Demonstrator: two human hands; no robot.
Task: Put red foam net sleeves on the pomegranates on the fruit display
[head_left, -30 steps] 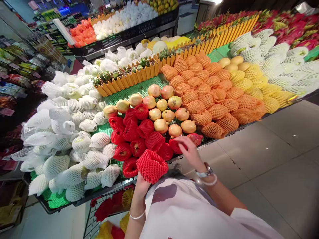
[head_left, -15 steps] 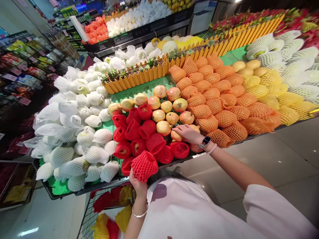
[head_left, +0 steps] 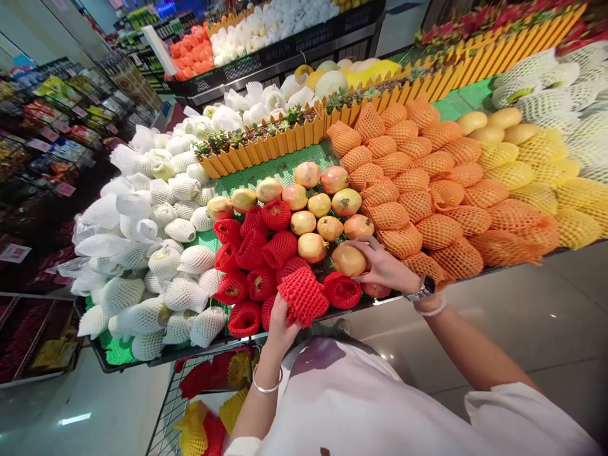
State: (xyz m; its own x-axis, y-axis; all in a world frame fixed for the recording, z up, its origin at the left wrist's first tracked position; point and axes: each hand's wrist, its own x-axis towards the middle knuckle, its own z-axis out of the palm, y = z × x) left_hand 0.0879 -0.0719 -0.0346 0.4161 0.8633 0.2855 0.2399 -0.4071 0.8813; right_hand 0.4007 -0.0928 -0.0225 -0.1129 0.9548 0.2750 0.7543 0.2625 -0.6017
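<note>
My left hand point(head_left: 281, 326) grips a red foam net sleeve point(head_left: 304, 296) above the front edge of the display. Whether the sleeve has a fruit inside cannot be seen. In my right hand point(head_left: 384, 267) is a bare pomegranate point(head_left: 349, 259), fingers curled round its right side, just above the front rows. Several unwrapped pomegranates point(head_left: 319, 204) lie behind it. To the left sit several pomegranates in red net sleeves point(head_left: 250, 249). A sleeved one point(head_left: 342, 290) lies between my hands, near the front edge.
White-netted fruit point(head_left: 123, 294) fills the left side; orange-netted fruit point(head_left: 418, 206) and yellow-netted fruit point(head_left: 536, 190) lie to the right. A low yellow fence with plants point(head_left: 266, 151) runs behind. Below the stand, a wire cart point(head_left: 164, 405) holds loose yellow and red nets point(head_left: 192, 427).
My right hand has lifted a pomegranate from the front rows. My left hand has moved right with the red net sleeve, bringing it closer to the fruit.
</note>
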